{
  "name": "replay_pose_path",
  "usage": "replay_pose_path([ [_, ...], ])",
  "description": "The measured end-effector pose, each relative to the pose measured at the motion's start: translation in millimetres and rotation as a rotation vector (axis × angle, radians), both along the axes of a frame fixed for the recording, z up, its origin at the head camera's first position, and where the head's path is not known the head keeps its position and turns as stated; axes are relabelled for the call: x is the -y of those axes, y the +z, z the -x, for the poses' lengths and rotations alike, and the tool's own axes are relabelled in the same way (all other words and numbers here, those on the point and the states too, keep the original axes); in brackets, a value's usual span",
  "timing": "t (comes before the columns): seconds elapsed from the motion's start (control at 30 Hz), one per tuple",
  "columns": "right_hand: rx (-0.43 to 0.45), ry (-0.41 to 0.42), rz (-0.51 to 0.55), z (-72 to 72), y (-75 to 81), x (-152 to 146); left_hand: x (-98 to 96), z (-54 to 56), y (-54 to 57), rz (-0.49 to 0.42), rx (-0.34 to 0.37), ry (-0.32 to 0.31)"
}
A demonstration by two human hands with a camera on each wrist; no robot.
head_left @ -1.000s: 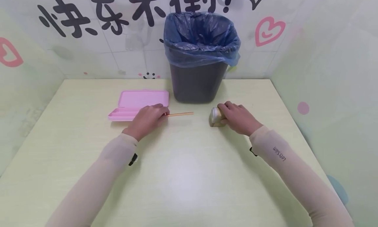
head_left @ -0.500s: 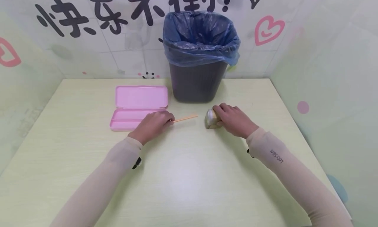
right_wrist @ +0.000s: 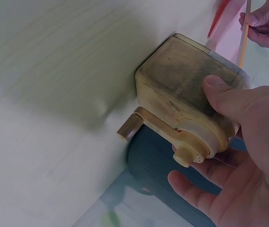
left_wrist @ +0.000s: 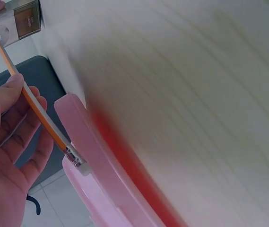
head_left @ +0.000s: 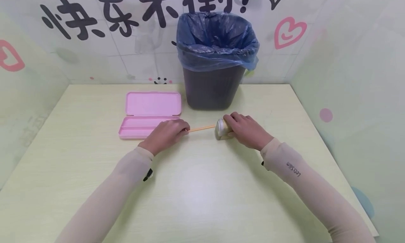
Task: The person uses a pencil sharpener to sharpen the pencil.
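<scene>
My left hand [head_left: 166, 134] pinches an orange and white pencil [left_wrist: 44, 116] between thumb and fingers. Its eraser end [left_wrist: 80, 163] sticks out behind the hand, beside the pink pencil case [head_left: 136, 132]. The pencil's front end meets the round hole in the face of a hand-crank pencil sharpener [left_wrist: 11, 23]; how deep it sits, I cannot tell. My right hand [head_left: 248, 130] holds the sharpener from above, thumb on one side [right_wrist: 214, 80] and fingers on the other. On the sharpener's back, the crank [right_wrist: 160, 125] is untouched by the fingers.
The pencil case lies unfolded to the left, its lid [head_left: 153, 103] toward the wall. Behind the hands stands a dark bin [head_left: 210, 90] lined with a blue bag [head_left: 218, 57]. Walls close off the pale table [head_left: 196, 186] at the back and sides.
My right hand has brought the sharpener leftward and my left hand has moved the pencil right, so the gap between them has closed. The pencil case, tilted at first, now lies flatter.
</scene>
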State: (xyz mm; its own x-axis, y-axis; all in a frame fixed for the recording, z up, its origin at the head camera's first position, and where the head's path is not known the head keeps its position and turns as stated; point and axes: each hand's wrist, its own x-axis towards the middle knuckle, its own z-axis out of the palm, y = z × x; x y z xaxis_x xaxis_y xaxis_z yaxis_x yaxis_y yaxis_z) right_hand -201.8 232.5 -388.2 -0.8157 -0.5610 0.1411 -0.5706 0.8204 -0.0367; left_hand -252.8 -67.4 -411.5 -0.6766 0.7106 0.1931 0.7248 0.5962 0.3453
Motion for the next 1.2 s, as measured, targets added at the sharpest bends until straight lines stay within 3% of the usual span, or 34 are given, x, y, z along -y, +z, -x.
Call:
replay_pose_path([
  [0.7,-0.022,0.041,0.009,-0.3,-3.2,3.6,-3.1,-2.0,3.0,-0.008,-0.096,-0.054],
  [1.0,-0.015,0.059,0.022,-0.1,-5.0,2.1,-6.4,-7.2,4.0,0.026,-0.159,-0.038],
  [1.1,-0.018,0.066,0.028,0.5,-5.1,1.9,-7.0,-8.1,3.2,0.012,-0.190,-0.040],
  [1.2,-0.021,0.070,0.032,1.2,-5.2,1.5,-7.3,-8.6,1.5,-0.026,-0.170,-0.044],
])
